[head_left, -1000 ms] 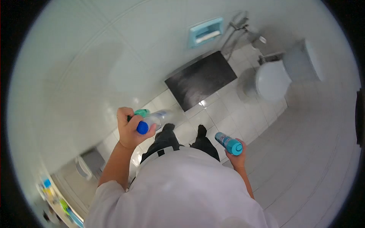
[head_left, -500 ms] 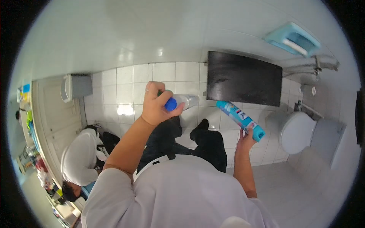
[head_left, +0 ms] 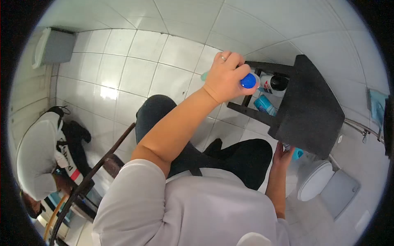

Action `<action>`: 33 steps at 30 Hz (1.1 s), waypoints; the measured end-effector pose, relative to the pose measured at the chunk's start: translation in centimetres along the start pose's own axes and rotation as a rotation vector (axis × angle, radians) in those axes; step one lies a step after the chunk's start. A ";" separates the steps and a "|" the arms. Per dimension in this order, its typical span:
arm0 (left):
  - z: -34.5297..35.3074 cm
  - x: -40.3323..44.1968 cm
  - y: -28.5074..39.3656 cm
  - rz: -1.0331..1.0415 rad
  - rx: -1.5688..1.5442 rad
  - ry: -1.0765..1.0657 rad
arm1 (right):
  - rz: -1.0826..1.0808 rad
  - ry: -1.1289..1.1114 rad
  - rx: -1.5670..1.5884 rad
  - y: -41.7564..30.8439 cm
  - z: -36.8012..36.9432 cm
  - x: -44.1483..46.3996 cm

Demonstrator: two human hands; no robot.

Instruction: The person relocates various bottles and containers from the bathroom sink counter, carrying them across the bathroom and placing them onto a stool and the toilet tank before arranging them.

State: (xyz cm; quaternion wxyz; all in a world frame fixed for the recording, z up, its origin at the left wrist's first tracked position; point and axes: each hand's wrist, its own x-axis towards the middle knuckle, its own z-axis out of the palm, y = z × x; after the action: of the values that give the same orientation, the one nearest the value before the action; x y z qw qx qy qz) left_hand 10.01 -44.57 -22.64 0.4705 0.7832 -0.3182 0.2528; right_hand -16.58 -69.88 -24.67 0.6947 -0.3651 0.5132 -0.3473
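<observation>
I had my left hand (head_left: 227, 78) curled round a blue-capped bottle (head_left: 248, 81), something green (head_left: 204, 76) showing past its knuckles. In the last half second the view had closed in on the black bench (head_left: 312, 102), so both hands now worked at its edges, near a black-capped bottle (head_left: 279, 83) in its opening. My right hand (head_left: 283, 157) bent beside a turquoise object (head_left: 298, 154); the bench hid its grip, so I couldn't tell how closed. Beyond stood the toilet (head_left: 316, 185).
</observation>
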 end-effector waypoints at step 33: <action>7.7 -2.3 0.1 0.130 -0.156 -0.212 | -1.411 -0.508 -1.283 5.6 8.9 6.4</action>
State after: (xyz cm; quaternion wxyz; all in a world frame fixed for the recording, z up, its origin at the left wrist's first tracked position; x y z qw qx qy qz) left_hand 9.11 -50.91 -27.44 0.4764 0.7442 -0.4350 0.1731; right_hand -5.88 -71.28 -30.56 0.0881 -0.9588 0.1046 -0.2492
